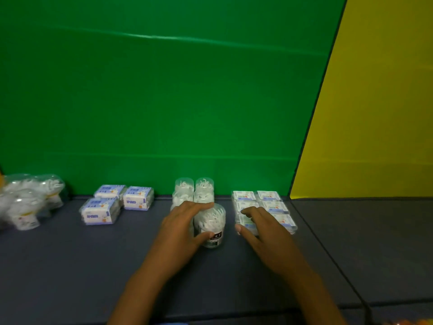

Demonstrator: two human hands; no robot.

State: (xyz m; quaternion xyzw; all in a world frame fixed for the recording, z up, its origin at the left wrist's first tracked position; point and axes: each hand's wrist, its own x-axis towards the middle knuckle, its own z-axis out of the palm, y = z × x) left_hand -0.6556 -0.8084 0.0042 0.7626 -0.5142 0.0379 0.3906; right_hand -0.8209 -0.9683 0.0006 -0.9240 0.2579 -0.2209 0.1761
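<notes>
A clear round jar of white floss picks (212,225) with a black label stands on the dark table (70,266). My left hand (182,227) grips this jar, fingers over its top and thumb at its front. Behind it stand more clear jars (195,190), stacked in two columns. To the right lie several flat clear packs with white and green labels (264,202) in a grid. My right hand (260,225) rests on the nearest left pack of that grid, fingers curled over it.
Three white and blue wrapped packs (117,202) lie at the left middle. A blurred heap of clear bags with white contents (28,200) sits at the far left. A green backdrop (164,90) and a yellow panel (375,113) stand behind the table.
</notes>
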